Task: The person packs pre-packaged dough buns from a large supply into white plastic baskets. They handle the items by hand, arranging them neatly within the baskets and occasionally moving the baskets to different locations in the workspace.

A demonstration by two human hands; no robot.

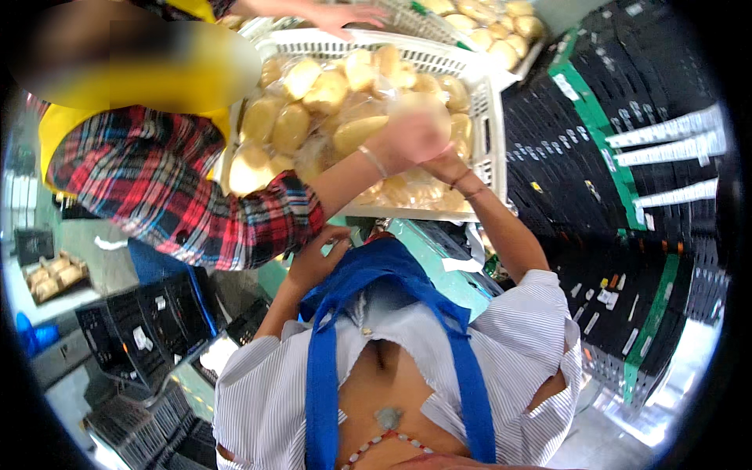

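A white plastic crate (487, 129) in front of me is filled with clear bags of potatoes (325, 92). My right hand (448, 166) reaches over its near right part, among the bags. A co-worker's hand (415, 135), wearing a bracelet, overlaps my right hand's fingers, so what they grip is hidden. My left hand (323, 252) is low, outside the crate and close to my blue apron (384, 266). Its fingers are loosely bent and apart, with nothing seen in them. The co-worker's plaid sleeve (235, 223) runs just above it.
The co-worker in a yellow apron (59, 149) leans in from the left. Another hand (345, 17) rests at the crate's far rim. More bagged potatoes (501, 35) lie behind. Tall stacks of black crates (564, 157) stand at the right, and black crates (145, 329) at the lower left.
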